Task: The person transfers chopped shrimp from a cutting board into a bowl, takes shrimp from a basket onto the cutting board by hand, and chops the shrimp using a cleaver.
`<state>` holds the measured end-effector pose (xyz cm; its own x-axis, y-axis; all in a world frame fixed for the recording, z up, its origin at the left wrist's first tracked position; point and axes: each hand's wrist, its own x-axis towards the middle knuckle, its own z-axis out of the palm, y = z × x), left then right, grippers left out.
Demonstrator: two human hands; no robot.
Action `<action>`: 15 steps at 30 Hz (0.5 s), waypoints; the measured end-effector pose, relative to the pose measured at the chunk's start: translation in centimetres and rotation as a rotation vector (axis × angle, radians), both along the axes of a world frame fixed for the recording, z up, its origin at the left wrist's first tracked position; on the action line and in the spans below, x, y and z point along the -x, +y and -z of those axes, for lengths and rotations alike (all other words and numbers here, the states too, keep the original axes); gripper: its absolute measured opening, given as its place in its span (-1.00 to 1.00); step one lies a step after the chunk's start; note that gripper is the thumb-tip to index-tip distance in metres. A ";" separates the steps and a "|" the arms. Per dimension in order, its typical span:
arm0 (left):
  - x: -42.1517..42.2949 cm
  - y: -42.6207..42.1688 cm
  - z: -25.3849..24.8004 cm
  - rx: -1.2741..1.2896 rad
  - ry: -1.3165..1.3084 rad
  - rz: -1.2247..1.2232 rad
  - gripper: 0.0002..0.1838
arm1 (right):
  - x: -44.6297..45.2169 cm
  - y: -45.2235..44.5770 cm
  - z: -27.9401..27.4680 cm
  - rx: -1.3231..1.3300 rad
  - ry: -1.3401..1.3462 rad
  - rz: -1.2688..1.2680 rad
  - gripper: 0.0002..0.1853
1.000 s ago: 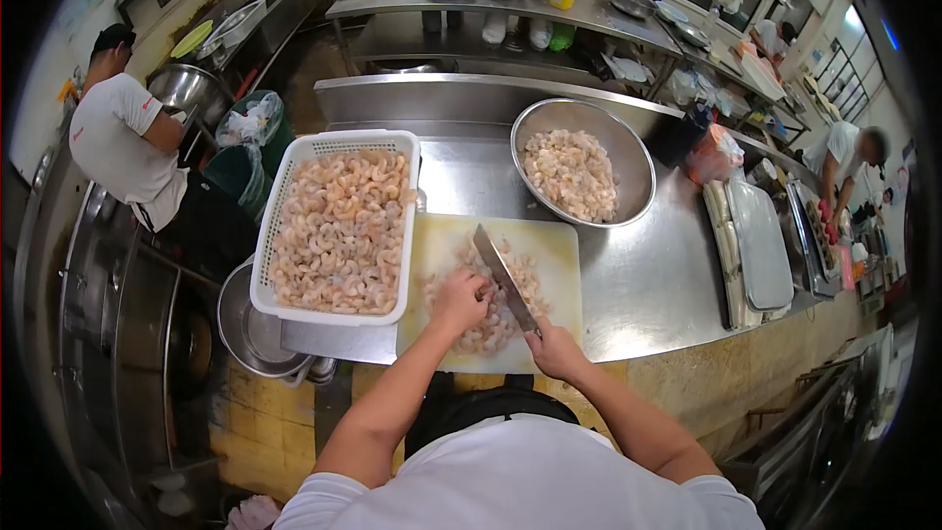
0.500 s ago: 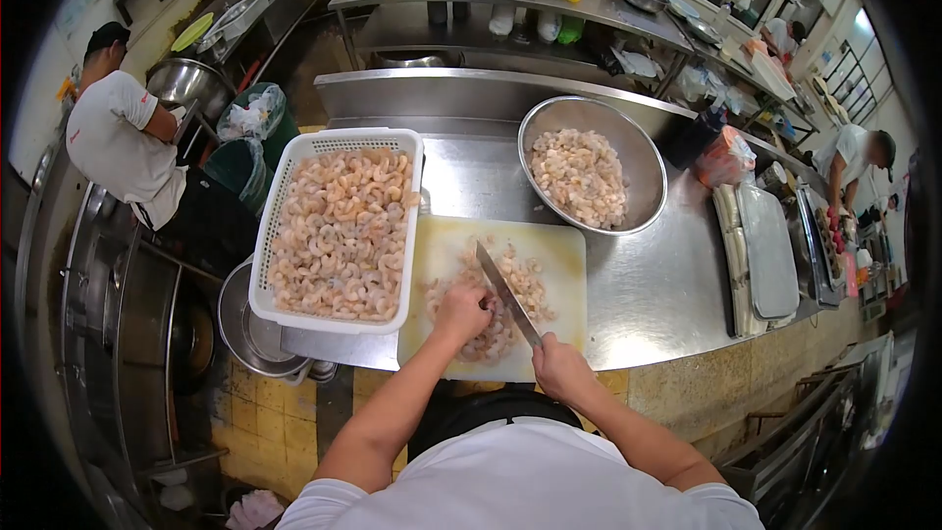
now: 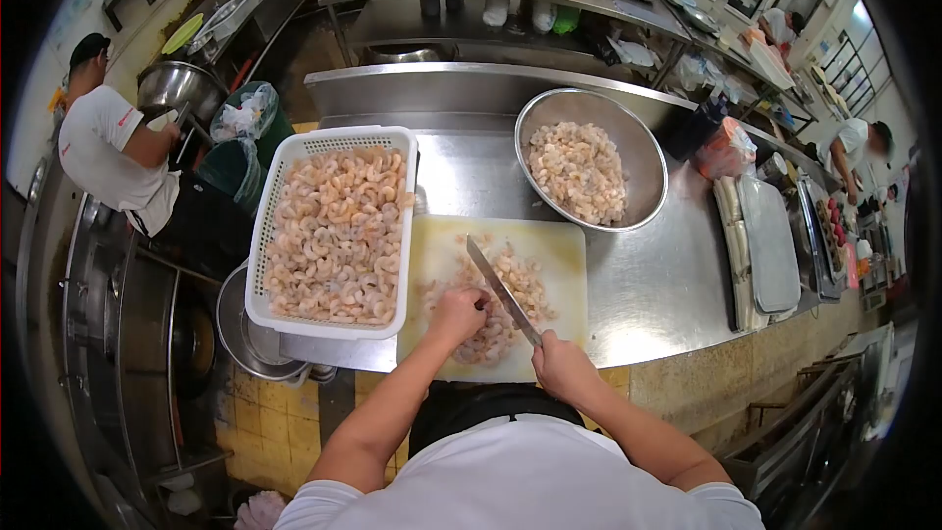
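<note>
My right hand is closed around the handle of a long knife, whose blade slants up and left over the cutting board. Beside the blade, my left hand rests with curled fingers on the shrimp. What its fingertips pinch is too small to make out. Cut pieces lie to the right of the blade, and more shrimp sit below my left hand. A white perforated basket full of peeled shrimp stands left of the board. Behind the board to the right, a steel bowl holds shrimp pieces.
The steel table has a raised back edge. Trays and a plastic bag stand at its right. A pot is below the basket. One person works at the left, others at the far right.
The view has shifted slightly. My hands and the knife stay in nearly the same place over the board, with the blade tip a little further left.
</note>
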<state>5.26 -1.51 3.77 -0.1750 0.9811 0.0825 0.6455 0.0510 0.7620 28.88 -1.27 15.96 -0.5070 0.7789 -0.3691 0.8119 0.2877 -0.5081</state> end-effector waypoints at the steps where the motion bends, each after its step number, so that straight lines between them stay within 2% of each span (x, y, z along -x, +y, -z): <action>1: 0.0 0.0 0.3 -0.019 0.013 0.002 -0.90 | 0.1 0.0 0.4 0.002 -0.016 -0.011 -0.69; 6: 0.0 0.4 1.5 -0.075 0.130 0.011 -0.85 | 1.7 1.9 5.6 -0.051 -0.024 -0.039 -0.69; 8: -0.1 0.3 0.6 -0.026 0.109 0.013 -0.85 | 2.2 3.1 6.6 -0.075 0.045 -0.038 -0.71; 12: 0.0 -0.2 0.6 -0.030 -0.035 0.011 -0.84 | 0.7 2.6 4.0 -0.067 0.102 -0.043 -0.69; 15: 0.0 -1.0 0.0 -0.075 -0.138 -0.055 -0.82 | -0.7 1.0 0.8 0.008 -0.002 0.003 -0.69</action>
<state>5.24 -2.47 3.78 -0.2430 0.9618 0.1263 0.5324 0.0234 0.8462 29.54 -0.30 15.15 -0.5043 0.7771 -0.3764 0.8135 0.2814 -0.5089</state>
